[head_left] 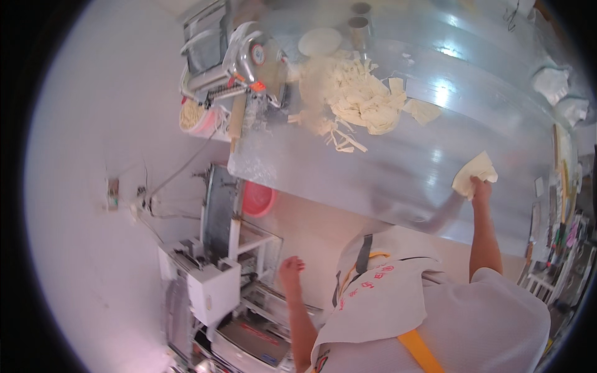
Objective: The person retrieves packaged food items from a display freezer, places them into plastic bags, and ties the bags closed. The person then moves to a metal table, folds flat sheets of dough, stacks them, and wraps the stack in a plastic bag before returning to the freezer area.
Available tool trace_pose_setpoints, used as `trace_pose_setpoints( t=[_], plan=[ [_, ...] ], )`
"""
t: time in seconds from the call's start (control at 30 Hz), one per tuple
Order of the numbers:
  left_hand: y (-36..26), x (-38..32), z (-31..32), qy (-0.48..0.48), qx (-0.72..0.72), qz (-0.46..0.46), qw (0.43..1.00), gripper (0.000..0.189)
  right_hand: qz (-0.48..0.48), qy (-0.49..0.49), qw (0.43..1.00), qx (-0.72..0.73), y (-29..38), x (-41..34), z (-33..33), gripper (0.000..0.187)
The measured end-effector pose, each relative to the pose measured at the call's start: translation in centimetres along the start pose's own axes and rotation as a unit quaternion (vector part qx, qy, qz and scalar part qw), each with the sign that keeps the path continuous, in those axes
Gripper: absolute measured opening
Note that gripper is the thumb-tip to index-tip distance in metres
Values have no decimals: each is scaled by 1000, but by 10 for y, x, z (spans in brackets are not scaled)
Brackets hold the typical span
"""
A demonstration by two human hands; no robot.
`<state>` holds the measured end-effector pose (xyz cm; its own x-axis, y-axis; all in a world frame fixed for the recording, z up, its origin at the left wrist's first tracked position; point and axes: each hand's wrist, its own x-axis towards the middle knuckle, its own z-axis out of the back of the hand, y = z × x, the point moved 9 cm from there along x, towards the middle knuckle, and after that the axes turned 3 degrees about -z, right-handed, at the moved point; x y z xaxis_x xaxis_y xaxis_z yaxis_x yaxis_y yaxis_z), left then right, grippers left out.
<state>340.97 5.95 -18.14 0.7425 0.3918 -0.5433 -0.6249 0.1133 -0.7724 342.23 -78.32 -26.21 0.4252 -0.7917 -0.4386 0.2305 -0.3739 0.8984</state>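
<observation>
My right hand grips a folded, pale sheet of dough by its near edge, over the right part of the shiny metal table. Away from the table, my left hand hangs low beside my body with curled fingers and nothing visible in it. A heap of dough sheets and strips lies on the far middle of the table. One flat dough piece rests at its right edge, and loose strips are at its near side.
A metal rolling machine stands at the table's left end, above a tub of noodles. Two metal cylinders and a pale round disc are at the back. Under the left edge sits a red basin, near a white machine.
</observation>
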Motion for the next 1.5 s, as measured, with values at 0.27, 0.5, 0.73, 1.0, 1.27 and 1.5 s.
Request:
trace_pose_setpoints(
  t=[0.27, 0.5, 0.73, 1.0, 1.27, 1.5],
  plan=[
    [-111, 43, -214, 336, 85, -22, 938, 30, 24, 57, 997, 50, 52, -96, -123, 39],
    [-129, 22, -385, 605, -26, 254, 754, 55, -96, 101, 988, 64, 5, -256, -209, 60],
    [-117, 24, -396, 642, -32, 147, 752, 41, -201, 29, 979, 16, -58, -312, -216, 40],
    [-114, 26, -392, 618, -23, 122, 777, 41, -192, -22, 961, 196, -89, -284, -197, 27],
    [-98, 23, -404, 579, -3, 105, 809, 38, -267, 15, 963, -32, -94, -261, -193, 40],
    [-98, 6, -405, 554, -24, 118, 824, 40, -208, 105, 972, 8, -73, -251, -206, 42]
  ],
)
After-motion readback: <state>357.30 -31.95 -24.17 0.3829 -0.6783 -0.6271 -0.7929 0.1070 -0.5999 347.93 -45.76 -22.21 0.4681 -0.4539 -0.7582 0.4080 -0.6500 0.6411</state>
